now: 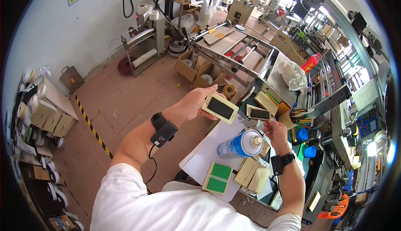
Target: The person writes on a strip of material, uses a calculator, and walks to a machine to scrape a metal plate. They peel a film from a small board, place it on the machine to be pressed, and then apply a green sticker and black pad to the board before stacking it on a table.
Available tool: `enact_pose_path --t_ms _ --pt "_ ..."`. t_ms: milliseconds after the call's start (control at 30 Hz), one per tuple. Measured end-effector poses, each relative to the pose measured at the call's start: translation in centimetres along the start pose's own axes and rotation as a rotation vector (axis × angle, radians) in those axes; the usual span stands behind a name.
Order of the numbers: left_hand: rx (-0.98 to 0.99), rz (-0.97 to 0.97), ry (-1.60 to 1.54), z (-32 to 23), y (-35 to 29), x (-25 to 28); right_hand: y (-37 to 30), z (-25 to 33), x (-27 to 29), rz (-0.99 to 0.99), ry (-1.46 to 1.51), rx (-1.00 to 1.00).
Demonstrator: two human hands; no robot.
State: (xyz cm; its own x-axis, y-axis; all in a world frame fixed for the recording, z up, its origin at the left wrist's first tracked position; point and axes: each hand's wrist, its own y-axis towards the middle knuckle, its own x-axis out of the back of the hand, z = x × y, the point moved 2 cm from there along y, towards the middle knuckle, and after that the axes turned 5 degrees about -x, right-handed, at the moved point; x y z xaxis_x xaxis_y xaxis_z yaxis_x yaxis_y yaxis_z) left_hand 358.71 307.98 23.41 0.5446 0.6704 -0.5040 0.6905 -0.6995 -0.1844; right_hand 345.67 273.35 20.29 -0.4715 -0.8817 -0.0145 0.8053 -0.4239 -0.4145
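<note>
My left hand (199, 100) is closed on the edge of a flat cream plate with a black rectangle (220, 107), held up with its face showing. My right hand (276, 134) pinches the near corner of a second cream-framed plate with a black middle (258, 113), a little to the right of the first. Between my forearms a blue and white spray can (238, 144) stands on the table. Nearer to me lies a cream plate with two green panels (218, 177). Beside it are several cream blocks (253, 175). Wrist devices with cables sit on both forearms.
White paper (199, 148) covers the table's left part. A cup of tools (291, 116) and blue cups (310, 151) stand to the right. Beyond are a roller machine (250, 58), a plastic bag (292, 74), a red bottle (311, 63) and cardboard boxes (190, 69).
</note>
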Motion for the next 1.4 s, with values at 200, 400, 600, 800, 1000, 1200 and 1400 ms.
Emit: enact_pose_path --t_ms 200,400,600,800,1000,1200,1400 --pt "-0.003 -0.011 0.042 -0.1 0.0 0.5 -0.3 0.1 -0.5 -0.013 -0.016 -0.013" --pt "-0.004 -0.053 0.078 -0.3 -0.3 0.7 -0.4 -0.1 -0.8 -0.027 -0.022 -0.018" --pt "0.015 -0.039 0.097 0.1 0.1 1.1 0.1 -0.3 0.1 -0.030 -0.009 -0.004" --pt "-0.010 -0.092 0.098 0.7 -0.7 1.7 -0.1 1.0 -0.5 -0.086 0.036 0.004" --pt "0.004 -0.112 0.013 2.6 -0.7 2.2 2.0 0.3 0.0 -0.077 0.033 0.001" --pt "-0.017 -0.110 -0.015 3.6 -1.9 2.8 3.0 2.0 -0.1 -0.223 -1.116 0.265" --pt "-0.009 -0.219 -0.071 3.7 -3.1 2.5 3.0 4.6 -3.1 0.126 -1.349 0.849"
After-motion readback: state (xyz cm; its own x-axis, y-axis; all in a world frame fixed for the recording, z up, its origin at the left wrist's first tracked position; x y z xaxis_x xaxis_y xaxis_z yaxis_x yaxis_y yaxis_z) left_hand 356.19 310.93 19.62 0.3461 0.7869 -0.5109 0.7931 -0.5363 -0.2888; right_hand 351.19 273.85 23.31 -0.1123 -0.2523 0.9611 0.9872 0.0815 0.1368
